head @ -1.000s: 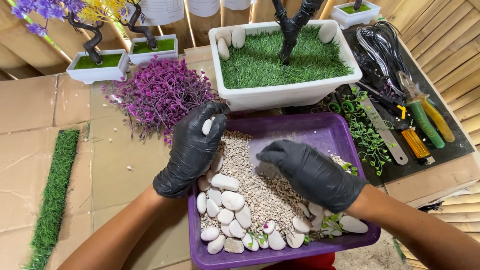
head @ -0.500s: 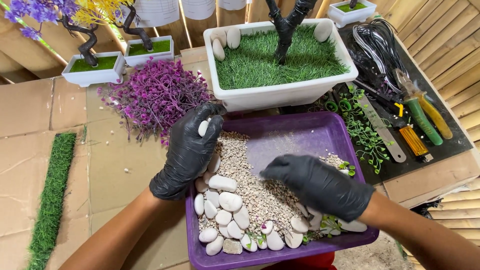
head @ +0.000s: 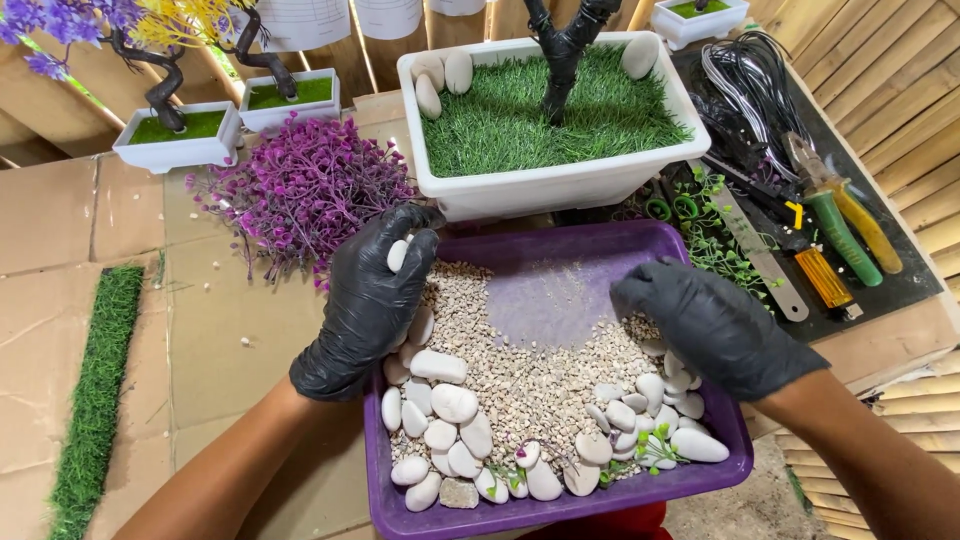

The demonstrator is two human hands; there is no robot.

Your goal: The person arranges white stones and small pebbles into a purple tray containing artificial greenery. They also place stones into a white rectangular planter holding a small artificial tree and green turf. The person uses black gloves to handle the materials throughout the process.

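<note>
Purple plastic tray [head: 700, 478] holds fine gravel plus smooth white stones along its near edge. Left hand [head: 372, 300] in a black glove pinches one small white pebble [head: 397, 255] at the tray's far left corner; right hand [head: 712, 325] rests curled, palm down, on the gravel at right. Behind sits a white rectangular planter [head: 560, 185] of fake grass

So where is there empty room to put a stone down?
Bare cardboard lies between the grass strip and the purple tray, below the purple plant. Inside the tray, a bare patch shows between the left hand and right hand. The tools on the right are crowded.
</note>
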